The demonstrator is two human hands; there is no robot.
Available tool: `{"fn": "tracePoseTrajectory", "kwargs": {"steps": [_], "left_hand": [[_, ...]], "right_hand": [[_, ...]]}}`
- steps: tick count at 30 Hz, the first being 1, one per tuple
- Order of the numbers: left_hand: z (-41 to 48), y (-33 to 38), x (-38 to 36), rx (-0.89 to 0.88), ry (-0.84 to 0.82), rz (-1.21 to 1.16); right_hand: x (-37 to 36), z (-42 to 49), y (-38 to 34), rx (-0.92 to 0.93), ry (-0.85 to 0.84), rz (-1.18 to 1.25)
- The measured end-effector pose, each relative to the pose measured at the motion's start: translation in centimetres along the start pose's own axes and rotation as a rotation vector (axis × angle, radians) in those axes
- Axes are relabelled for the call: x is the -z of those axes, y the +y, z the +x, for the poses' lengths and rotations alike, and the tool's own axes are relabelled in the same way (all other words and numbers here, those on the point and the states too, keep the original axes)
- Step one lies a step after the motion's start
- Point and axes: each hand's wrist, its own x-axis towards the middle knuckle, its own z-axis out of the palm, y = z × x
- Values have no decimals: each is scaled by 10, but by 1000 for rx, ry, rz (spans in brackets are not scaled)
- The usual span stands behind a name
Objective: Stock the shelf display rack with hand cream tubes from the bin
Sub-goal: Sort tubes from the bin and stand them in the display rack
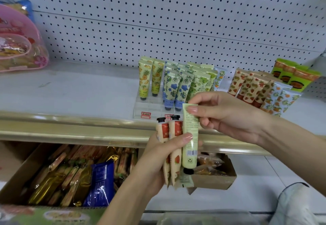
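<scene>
My left hand (155, 163) grips a bunch of hand cream tubes in front of the shelf edge: two strawberry tubes (174, 133) with black caps up, and a pale green tube (189, 143) with its cap down. My right hand (227, 117) pinches the flat top end of that green tube. Behind them a clear display rack (150, 106) on the shelf holds upright pineapple tubes (150, 76), blue-flower tubes (176, 87) and green tubes (201, 80). More strawberry and orange-print tubes (261, 90) lean in a loose pile to the rack's right.
A gold rail (74, 127) edges the shelf. Below it an open cardboard box (23, 168) holds snack packets, and a smaller box (213, 179) sits to its right. A pink bag (19, 39) lies far left on the shelf. White pegboard (158, 22) backs it.
</scene>
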Motion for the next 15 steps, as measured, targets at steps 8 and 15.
{"fn": "tracePoseTrajectory", "kwargs": {"steps": [8,15], "left_hand": [[2,-4,-3,33,30,-22],[4,-4,2,100,-39,-99]], "right_hand": [[12,-2,4,44,-21,0],[13,-6,-5,146,-2,-233]]}}
